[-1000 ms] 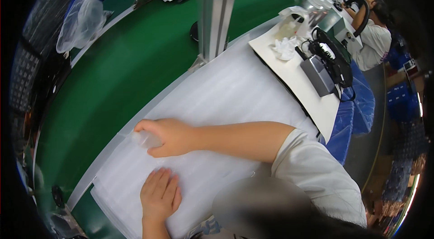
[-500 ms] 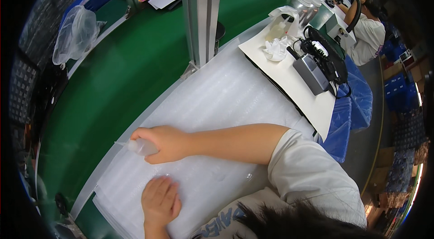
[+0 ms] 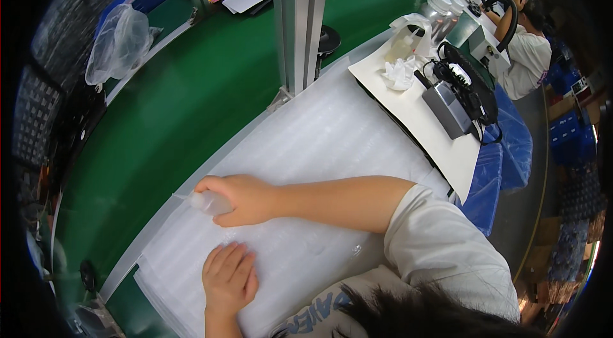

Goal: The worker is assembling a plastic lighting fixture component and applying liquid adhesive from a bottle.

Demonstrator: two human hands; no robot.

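Observation:
My right hand (image 3: 252, 200) is closed around a translucent squeeze bottle (image 3: 212, 204). The bottle lies tilted on its side in my grip, its thin nozzle pointing left toward the edge of the white foam sheet (image 3: 313, 146). Nearer to me, my left hand (image 3: 228, 277) rests palm down on the same sheet, fingers lying loosely together and holding nothing. A small shiny wet-looking spot shows on the sheet near my body.
Beyond the sheet runs a green work surface (image 3: 191, 89) with a metal post (image 3: 299, 25). On a white board (image 3: 460, 165) at right sit a grey box-shaped device (image 3: 447, 109), cables, crumpled tissue (image 3: 399, 74) and another bottle. Further off a co-worker (image 3: 527, 44) sits.
The whole view has shifted slightly. My right hand keeps its grip on the squeeze bottle at nearly the same place on the sheet. My left hand's fingers look a little straighter.

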